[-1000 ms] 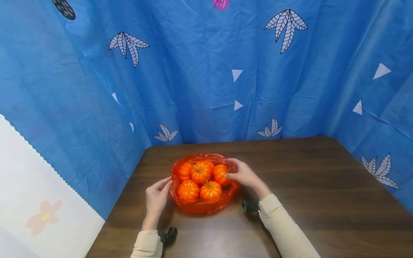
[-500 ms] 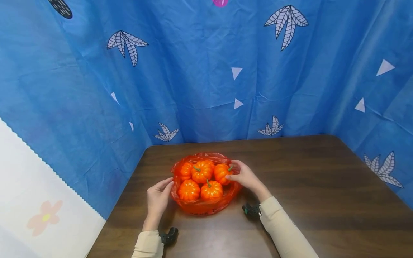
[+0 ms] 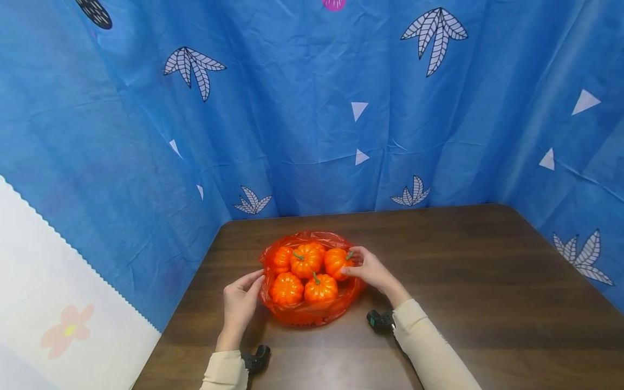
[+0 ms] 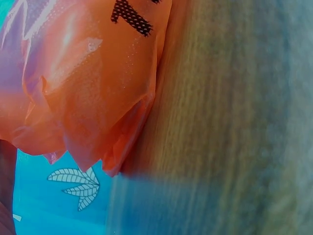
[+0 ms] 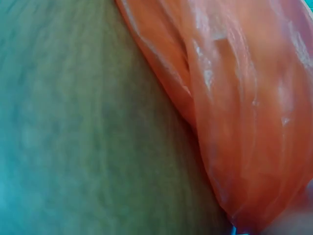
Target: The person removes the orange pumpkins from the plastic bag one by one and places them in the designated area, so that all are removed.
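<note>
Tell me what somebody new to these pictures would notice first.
Probably the glossy orange pumpkins, clustered in an open red plastic bag on the brown table. Next come the two hands at its rim: the left hand pinches the left edge, the right hand holds the right. Behind the table hangs a blue leaf-print curtain.

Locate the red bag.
In the head view, the red bag sits on the left part of the table, around the orange pumpkins, between the left hand and right hand.

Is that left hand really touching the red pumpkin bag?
Touching. The head view shows the left hand pinching the red bag by its left rim.
</note>
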Motion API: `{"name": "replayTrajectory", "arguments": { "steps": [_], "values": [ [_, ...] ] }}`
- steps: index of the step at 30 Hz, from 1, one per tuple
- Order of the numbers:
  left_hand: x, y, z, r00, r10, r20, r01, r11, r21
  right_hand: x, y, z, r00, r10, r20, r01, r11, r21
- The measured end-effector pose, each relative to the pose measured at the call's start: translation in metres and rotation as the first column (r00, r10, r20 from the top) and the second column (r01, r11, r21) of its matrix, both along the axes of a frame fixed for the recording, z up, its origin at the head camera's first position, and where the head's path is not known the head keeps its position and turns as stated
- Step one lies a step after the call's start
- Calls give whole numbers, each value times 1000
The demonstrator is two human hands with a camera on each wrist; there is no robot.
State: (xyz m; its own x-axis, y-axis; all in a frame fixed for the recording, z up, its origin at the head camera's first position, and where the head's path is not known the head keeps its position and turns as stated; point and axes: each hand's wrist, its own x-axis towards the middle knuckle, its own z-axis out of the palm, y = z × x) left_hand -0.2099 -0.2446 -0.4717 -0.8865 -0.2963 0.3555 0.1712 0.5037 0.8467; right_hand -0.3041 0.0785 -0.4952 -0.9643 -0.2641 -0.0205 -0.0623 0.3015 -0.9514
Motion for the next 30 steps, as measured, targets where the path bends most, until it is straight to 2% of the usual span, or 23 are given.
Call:
{"name": "replayTrajectory", "arguments": {
  "steps": [7,17,25,30],
  "values": [
    [-2,0,-1,1000,4,-25,-4,1000,-13,2,1,-1,999,41,10,-41,998,43],
    [0,-1,-4,1000,8,-29,-9,1000,-24,4,0,-2,999,52,16,-53,997,60],
    [2,-2,-1,996,25,-90,-27,1000,-16,4,-2,9,996,74,-52,-71,996,51],
    [2,-3,-2,996,32,-84,-34,999,-28,7,-1,18,991,95,-94,-93,995,29]
  ]
}}
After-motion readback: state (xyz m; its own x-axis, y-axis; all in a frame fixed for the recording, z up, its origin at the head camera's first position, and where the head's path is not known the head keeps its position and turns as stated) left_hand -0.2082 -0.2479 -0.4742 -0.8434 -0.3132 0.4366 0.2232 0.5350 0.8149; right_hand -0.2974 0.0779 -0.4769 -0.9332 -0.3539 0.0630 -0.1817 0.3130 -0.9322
